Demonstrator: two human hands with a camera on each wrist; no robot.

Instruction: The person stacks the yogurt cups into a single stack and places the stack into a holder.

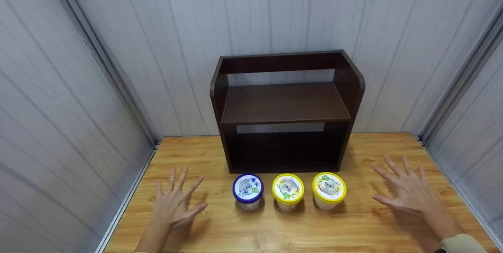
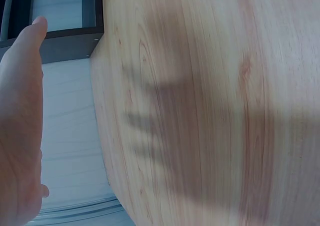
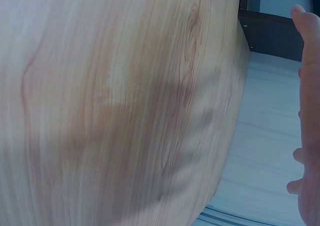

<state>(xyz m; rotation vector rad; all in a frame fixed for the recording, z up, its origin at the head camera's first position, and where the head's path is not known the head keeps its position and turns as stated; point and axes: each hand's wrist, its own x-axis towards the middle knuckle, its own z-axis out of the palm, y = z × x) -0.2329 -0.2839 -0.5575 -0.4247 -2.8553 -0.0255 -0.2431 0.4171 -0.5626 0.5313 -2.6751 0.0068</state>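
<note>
Three lidded tubs stand upright in a row on the wooden table: one with a blue-rimmed lid at left, one with a yellow-rimmed lid in the middle, another yellow-rimmed one at right. The left hand, fingers spread and holding nothing, is left of the blue-rimmed tub. To the right of the row, the right hand is likewise spread and empty. Each wrist view shows part of its own hand, the left and the right, with shadows on the table.
A dark brown two-level shelf stands behind the tubs, near the back wall. Pale panel walls enclose the wooden table at the left, back and right.
</note>
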